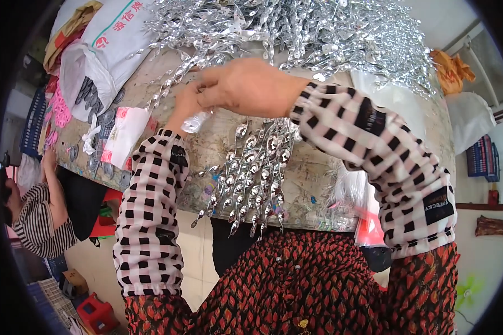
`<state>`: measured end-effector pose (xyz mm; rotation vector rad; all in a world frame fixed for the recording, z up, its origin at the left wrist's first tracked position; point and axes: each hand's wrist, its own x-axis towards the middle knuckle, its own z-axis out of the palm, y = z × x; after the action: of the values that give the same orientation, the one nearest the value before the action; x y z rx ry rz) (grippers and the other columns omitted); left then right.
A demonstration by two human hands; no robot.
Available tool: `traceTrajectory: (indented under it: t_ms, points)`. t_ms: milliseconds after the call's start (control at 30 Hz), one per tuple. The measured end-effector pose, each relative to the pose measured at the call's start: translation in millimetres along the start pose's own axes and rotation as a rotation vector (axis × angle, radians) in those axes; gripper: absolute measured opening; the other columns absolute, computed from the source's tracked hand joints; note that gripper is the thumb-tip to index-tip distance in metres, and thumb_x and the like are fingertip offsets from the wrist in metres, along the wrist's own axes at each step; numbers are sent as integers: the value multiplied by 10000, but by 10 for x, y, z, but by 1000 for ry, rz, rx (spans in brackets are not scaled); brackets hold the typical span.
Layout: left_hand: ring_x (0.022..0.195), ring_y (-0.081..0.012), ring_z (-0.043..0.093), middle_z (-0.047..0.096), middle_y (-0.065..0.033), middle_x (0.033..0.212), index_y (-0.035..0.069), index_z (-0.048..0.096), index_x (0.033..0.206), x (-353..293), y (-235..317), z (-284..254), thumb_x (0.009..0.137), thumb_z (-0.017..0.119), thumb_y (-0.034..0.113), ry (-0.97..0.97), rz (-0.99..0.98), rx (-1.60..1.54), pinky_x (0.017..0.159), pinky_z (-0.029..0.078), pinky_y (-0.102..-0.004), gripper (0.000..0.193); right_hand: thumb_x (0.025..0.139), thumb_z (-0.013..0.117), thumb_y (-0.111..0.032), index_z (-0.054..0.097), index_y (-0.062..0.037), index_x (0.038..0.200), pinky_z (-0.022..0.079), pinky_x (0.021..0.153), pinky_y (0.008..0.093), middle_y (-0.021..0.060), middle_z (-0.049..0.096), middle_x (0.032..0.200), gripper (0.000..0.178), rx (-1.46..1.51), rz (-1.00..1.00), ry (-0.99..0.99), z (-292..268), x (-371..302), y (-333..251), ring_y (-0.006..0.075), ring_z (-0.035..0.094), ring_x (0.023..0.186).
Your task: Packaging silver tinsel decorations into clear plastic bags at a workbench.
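Note:
My left hand [188,104] and my right hand [246,86] meet above the table, fingers curled together and partly blurred. A crumpled piece of clear plastic [197,120] shows under the closed left hand and seems held by it. The right fingers bend over the left ones; what they pinch is hidden. Below the right hand, a bunch of silver twisted strands [251,173] lies on the worn table [313,167], its ends hanging over the near edge. Another silver strand [165,89] runs beside the left hand from the large silver pile [296,33].
A white sack [72,84] spilling grey discs [89,97] stands at left, near pink pieces [58,109] and a pink-and-white packet [126,134]. Clear plastic sleeves [349,187] lie by my right forearm. A person in a striped top [44,223] sits at the left.

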<state>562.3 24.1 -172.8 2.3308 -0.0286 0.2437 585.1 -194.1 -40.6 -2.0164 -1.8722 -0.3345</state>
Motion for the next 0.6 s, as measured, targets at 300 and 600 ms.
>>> traceTrajectory:
  t_ms: [300,600]
  points:
    - [606,-123,595,608,-62,819,-10,554,1202,-175,526,-132,884,598,217,-36,-327,-484,531,497,-239,393,910,592,-225,632,-8,948,414,572,224,24,569,741,224,869,494,770,-1160,198,-101,92,494,619]
    - [906,-104,588,607,-64,951,11,486,1282,-872,1406,-728,923,549,142,458,42,-527,772,470,-212,388,904,608,-221,611,-25,969,516,655,246,13,625,812,207,975,605,605,-715,32,-244,71,593,698]
